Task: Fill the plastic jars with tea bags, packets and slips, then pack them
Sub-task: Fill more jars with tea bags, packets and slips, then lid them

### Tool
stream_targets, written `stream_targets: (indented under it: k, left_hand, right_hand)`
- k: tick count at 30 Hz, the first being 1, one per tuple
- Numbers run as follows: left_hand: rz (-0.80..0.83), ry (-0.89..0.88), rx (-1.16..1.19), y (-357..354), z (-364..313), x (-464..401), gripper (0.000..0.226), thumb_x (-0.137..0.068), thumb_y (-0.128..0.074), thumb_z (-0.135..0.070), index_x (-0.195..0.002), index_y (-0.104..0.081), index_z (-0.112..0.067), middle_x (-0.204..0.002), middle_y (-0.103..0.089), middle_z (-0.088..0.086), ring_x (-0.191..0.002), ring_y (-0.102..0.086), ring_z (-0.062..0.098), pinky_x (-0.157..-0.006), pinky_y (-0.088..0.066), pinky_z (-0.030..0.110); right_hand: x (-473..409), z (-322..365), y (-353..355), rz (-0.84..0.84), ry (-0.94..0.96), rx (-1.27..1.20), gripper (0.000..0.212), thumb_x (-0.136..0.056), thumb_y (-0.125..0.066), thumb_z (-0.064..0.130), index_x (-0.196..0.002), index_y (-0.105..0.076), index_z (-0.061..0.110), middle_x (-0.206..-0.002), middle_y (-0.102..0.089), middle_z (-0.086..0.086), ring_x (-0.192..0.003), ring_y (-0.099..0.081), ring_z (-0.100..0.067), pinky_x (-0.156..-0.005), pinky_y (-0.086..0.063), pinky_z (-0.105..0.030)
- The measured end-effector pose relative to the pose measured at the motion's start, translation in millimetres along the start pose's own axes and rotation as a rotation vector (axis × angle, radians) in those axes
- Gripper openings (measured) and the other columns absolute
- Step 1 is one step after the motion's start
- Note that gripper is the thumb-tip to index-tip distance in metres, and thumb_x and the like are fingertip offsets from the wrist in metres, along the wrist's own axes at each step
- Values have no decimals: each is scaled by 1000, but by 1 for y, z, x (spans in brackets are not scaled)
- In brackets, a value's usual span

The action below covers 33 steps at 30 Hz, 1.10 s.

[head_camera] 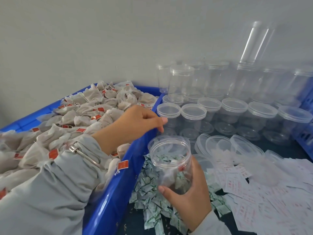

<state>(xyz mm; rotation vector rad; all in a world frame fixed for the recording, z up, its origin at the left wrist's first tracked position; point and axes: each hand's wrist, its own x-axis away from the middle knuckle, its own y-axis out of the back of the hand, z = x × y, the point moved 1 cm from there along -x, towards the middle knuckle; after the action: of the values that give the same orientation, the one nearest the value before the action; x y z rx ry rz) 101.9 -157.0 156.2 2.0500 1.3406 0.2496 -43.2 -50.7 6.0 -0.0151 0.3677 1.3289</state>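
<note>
My right hand (191, 197) grips a clear open plastic jar (169, 155) from below, tilted slightly, above the green-and-white packets (149, 200). At least one tea bag lies in the jar's bottom. My left hand (135, 122) hovers over the right rim of the blue bin (110, 192), just above and left of the jar's mouth. Its fingers hang loosely curled, and nothing shows in them. The bin is heaped with white tea bags (84, 107) with red tags. White slips with red print (262, 192) are spread out to the right.
Several lidded empty jars (233, 116) stand in rows behind, against the wall, with a tall clear stack (254, 43) leaning above them. Loose clear lids (218, 145) lie beside the held jar. A blue crate (306, 102) stands at the right edge.
</note>
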Motion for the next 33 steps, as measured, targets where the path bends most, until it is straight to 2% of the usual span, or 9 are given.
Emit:
stream_targets:
  k: [3,6,8,13,18,26,28,31,33]
  left_hand:
    - [-240,85,-25,11,16,-12,26,-87,-63,-27,-61,-69,-24,-36,-44,-14,-31,-33,3,-37,-29,7]
    - [-405,175,-115,24,43,-23,17,-88,-59,-21,-73,-66,-27,-61,-62,-15,-53,-51,0,-49,-39,14]
    - [-440,243,-229,30,64,-27,11,-87,-57,-18,-88,-65,-25,-77,-61,-10,-65,-54,6,-53,-38,19]
    - [-219,327,-316,19,101,-34,35,-90,-48,-10,-120,-55,-26,-115,-61,3,-82,-59,11,-68,-50,26]
    - [118,275,-393,6,101,-38,41,-98,-41,-20,-138,-44,-30,-129,-57,2,-94,-55,10,-80,-42,24]
    - [-172,257,-253,9,102,-38,13,-86,-61,-26,-74,-64,-31,-68,-62,-10,-62,-59,9,-49,-38,15]
    - [-217,271,-198,9,102,-38,9,-82,-66,-28,-87,-59,-25,-72,-58,-7,-61,-57,12,-46,-39,15]
    - [-153,324,-156,9,102,-37,48,-83,-65,-24,-128,-48,-22,-71,-56,-3,-47,-55,5,-38,-41,12]
    - [-128,355,-175,9,101,-36,41,-86,-63,-31,-124,-53,-19,-71,-61,-2,-45,-58,8,-39,-45,13]
  right_hand:
    - [-1,-2,1,-1,-11,-1,108,-43,-82,55,-138,-32,44,-125,-48,26,-117,-47,6,-89,-45,-8]
    - [-1,-2,1,6,-13,3,110,-42,-82,58,-139,-32,39,-126,-49,20,-116,-50,4,-91,-47,-14]
    - [-1,0,1,2,-1,6,110,-42,-80,59,-139,-33,38,-124,-48,25,-113,-48,11,-84,-43,-3]
    - [1,2,1,-7,-14,-23,110,-39,-80,59,-137,-32,43,-121,-44,33,-111,-43,17,-80,-39,3]
    - [3,1,-1,18,-10,-12,108,-42,-82,53,-137,-31,45,-115,-41,41,-111,-40,20,-78,-37,5]
    - [1,3,-1,26,31,-5,106,-44,-81,54,-138,-33,41,-124,-47,28,-116,-44,12,-84,-35,4]
    - [1,2,-1,27,28,-15,105,-44,-81,54,-136,-33,44,-122,-46,32,-115,-44,14,-83,-34,5]
    - [1,2,-1,33,24,-5,105,-44,-81,56,-136,-33,44,-120,-45,35,-115,-43,15,-83,-34,5]
    - [1,2,-1,39,29,-2,105,-44,-81,56,-137,-33,43,-121,-46,34,-116,-43,14,-84,-34,5]
